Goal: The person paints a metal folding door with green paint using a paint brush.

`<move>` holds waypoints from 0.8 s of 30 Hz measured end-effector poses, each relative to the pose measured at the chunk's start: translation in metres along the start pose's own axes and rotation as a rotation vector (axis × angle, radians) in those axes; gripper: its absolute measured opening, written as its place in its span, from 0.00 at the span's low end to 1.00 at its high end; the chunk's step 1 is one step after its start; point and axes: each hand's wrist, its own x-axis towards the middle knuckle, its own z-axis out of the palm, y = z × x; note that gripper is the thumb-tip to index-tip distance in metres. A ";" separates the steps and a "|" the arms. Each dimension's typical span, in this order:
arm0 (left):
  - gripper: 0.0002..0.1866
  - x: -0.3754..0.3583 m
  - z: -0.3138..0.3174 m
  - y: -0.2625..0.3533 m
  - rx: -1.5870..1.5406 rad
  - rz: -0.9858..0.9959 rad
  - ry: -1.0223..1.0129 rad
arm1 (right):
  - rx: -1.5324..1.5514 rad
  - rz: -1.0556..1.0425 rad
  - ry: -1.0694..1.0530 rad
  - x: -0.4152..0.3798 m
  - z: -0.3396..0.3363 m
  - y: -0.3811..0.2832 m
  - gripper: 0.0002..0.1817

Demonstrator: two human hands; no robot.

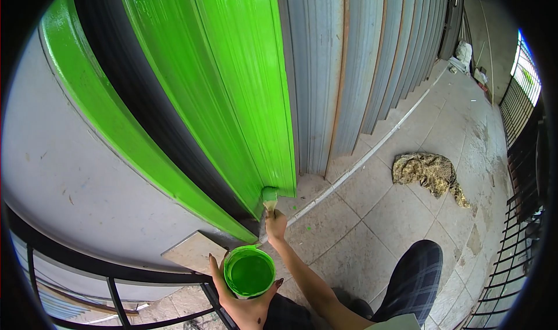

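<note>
A glossy bright-green metal strip [113,124] is edging the pale grey wall on the far left, with a matte black metal strip [125,80] running beside it. Next along, the left hand [247,309] is holding a round, green-smeared tub [231,266] of bright-green paint [251,276] near the lower corner of a flat pale slab [200,251].

Then the flat, pale-ferruled paintbrush [269,195]: its green bristles are touching the bottom edge of the ridged green metal panel [232,97], close to a fold. My two cents: light load, wipe the drips on the rim, work the tips into the fold and pull along the ridges. Green spots are showing on the tiled floor [349,219], so an overfull brush is probably costing paint.

Pose-wise, the left fingers are spreading around the tub's sides, mouth facing up. The right hand [276,225] is closing snugly around the brush handle, forearm reaching up from the floor side. Further right, bare grey metal slats [317,68] are standing, and a crumpled mottled yellow-brown cloth [427,170] is lying on the tiles.
</note>
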 end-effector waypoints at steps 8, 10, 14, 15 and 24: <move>0.65 -0.001 0.000 0.000 -0.023 -0.020 0.000 | 0.235 -0.158 -0.121 -0.026 -0.002 -0.107 0.14; 0.65 0.000 0.000 -0.002 -0.018 -0.010 0.009 | 0.226 -0.261 -0.119 -0.032 -0.005 -0.122 0.15; 0.65 0.002 0.001 -0.003 -0.047 -0.036 -0.012 | 0.093 -0.432 -0.064 -0.025 -0.003 -0.121 0.17; 0.65 0.000 0.001 -0.003 -0.063 -0.044 -0.015 | 0.068 -0.419 -0.059 -0.020 -0.002 -0.114 0.17; 0.65 0.001 0.001 0.000 -0.024 0.008 -0.009 | -0.273 -0.079 -0.011 -0.010 -0.034 -0.015 0.16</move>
